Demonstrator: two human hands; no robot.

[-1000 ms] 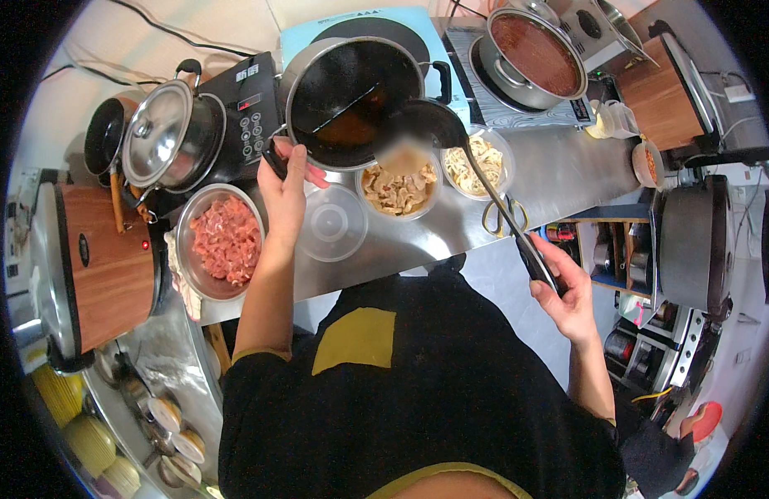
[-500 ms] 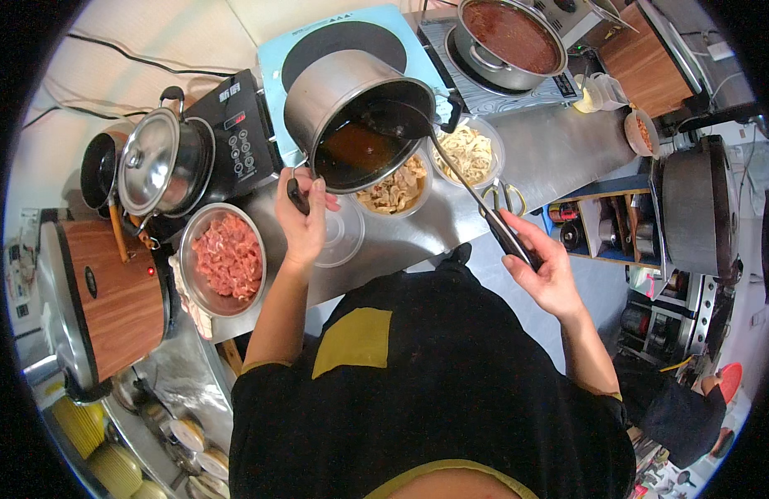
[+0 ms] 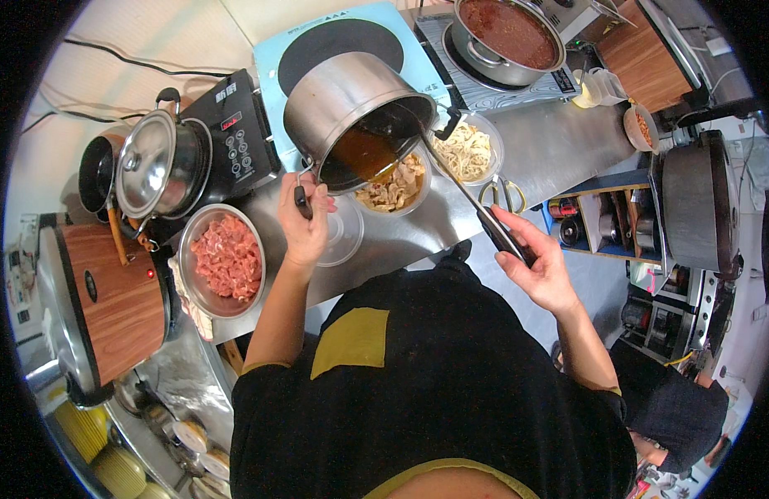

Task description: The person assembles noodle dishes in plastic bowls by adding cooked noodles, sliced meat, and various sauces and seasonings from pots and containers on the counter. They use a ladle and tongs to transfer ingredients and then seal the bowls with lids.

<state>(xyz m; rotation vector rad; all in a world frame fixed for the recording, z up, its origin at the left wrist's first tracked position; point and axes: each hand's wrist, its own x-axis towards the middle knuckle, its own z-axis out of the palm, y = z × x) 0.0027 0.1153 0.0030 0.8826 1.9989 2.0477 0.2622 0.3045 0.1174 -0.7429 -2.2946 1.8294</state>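
Upper centre of the frame: left hand (image 3: 305, 226), fingers clamped on the handle, tips the pot (image 3: 351, 112) over the bowl (image 3: 393, 187); right hand (image 3: 538, 270) grips the ladle (image 3: 463, 187). Tilting further could slop broth onto the counter (image 3: 559, 145).

The tilted steel pot (image 3: 351, 108) is silver-grey outside and holds orange-brown liquid. At its five o'clock, a clear bowl (image 3: 394, 188) carries pale beige pieces; at three o'clock, a second bowl (image 3: 469, 150) holds cream noodles. At eight o'clock, the metal bowl (image 3: 226, 259) is filled with pink raw meat. At one o'clock, the far pot (image 3: 507, 35) contains dark red sauce. The induction plate (image 3: 339, 41) is light blue with a black circle.
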